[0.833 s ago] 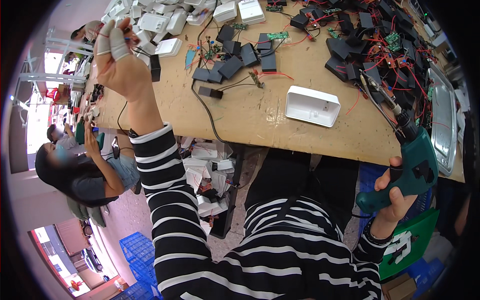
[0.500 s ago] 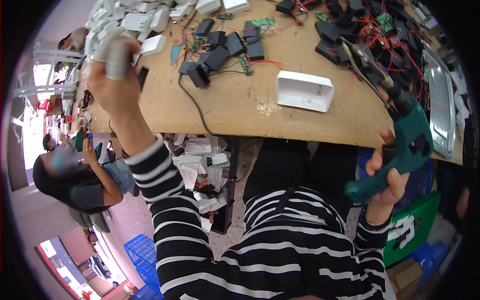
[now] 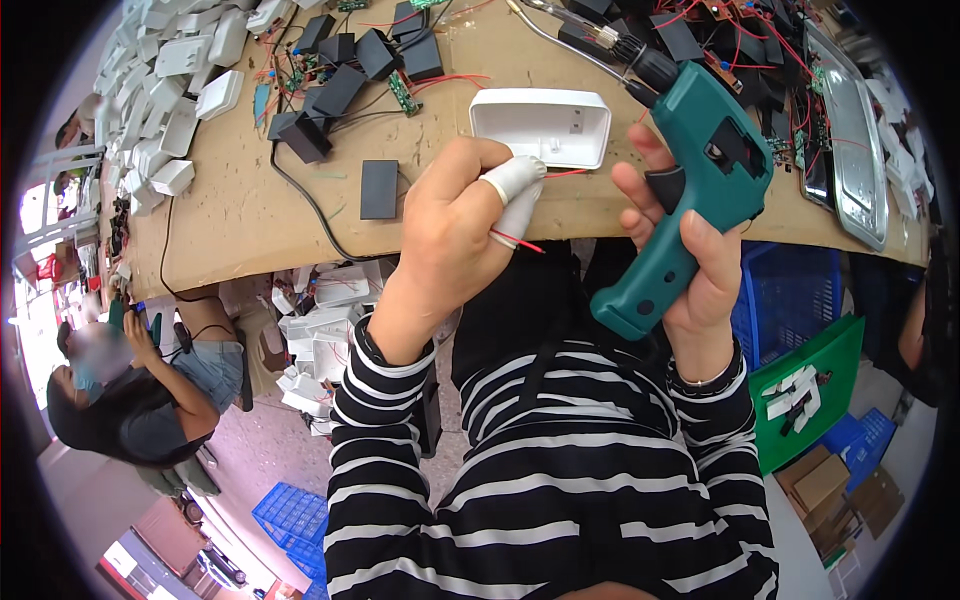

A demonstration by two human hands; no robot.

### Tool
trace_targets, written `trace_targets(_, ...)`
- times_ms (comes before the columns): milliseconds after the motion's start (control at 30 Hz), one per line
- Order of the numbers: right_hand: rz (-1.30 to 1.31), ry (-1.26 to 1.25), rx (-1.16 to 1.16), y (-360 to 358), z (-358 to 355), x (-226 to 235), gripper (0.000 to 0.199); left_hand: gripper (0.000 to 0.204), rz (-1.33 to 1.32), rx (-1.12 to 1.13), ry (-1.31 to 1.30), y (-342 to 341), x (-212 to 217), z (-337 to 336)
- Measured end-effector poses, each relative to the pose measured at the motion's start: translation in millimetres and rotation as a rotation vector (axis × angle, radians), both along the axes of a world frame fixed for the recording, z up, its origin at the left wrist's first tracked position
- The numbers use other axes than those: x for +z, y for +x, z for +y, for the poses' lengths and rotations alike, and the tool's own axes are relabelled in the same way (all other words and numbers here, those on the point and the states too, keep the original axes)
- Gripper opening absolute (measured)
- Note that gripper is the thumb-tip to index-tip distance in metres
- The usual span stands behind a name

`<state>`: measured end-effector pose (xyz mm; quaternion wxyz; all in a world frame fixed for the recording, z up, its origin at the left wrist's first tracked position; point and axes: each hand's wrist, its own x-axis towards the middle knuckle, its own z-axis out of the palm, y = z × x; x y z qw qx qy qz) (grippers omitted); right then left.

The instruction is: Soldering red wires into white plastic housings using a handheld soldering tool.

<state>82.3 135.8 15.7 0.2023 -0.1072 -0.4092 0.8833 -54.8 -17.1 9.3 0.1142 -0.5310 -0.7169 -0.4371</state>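
Note:
My left hand [image 3: 455,220], with white finger cots on two digits, is closed in a pinch on a thin red wire [image 3: 518,241]. It is just in front of the white plastic casing [image 3: 590,150], whose hollow side shows and whose lower left edge the fingers partly hide. Whether they touch it I cannot tell. A green power screwdriver [image 3: 690,150] is held in my right hand [image 3: 700,270]; its black chuck and bit point to the far left, beyond the casing. Fingers lie beside its black trigger. Left of my left hand lies a small black box [image 3: 379,190].
White casings [image 3: 185,55] are heaped at the far left. Black boxes [image 3: 340,92] with circuit boards and wires lie behind; more fill the far right, near a clear-topped tray [image 3: 858,180]. A black cable [image 3: 310,205] crosses the table's left. A person [image 3: 150,390] sits at left.
My left hand has swung from the far-left casings to the white casing. The screwdriver has moved inward with my right hand. A black box now lies on formerly bare table. The view has shifted.

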Motion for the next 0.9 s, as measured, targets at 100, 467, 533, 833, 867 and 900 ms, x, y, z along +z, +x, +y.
trace_targets(100, -0.012, -0.011, -0.014, -5.5, -6.0, 1.0, 0.065, 0.024, 0.011, 0.005, -0.001, -2.5, -1.0, 0.9)
trace_targets(467, -0.038, -0.039, -0.077, -10.9, -2.1, -4.0, 0.064, 0.023, -0.051, -0.024, -0.06, 18.5, -0.2, 9.8)
trace_targets(533, -0.06, 0.015, -0.064, -9.0, 2.4, -3.6, 0.063, 0.023, -0.08, -0.035, -0.06, 18.9, -1.3, 10.8)
trace_targets(833, -0.158, 0.29, -0.177, 3.5, -3.7, 7.6, 0.058, 0.024, 0.056, -0.023, -0.07, 10.0, 8.4, 11.4)
trace_targets(867, -0.157, 0.29, -0.176, 5.5, -4.4, 8.5, 0.058, 0.025, 0.186, -0.05, -0.067, 7.3, 6.9, 11.2)
trace_targets(900, -0.165, 0.313, -0.183, 8.3, -4.2, 9.7, 0.059, 0.025, 0.187, -0.048, -0.068, 6.2, 5.4, 11.6)
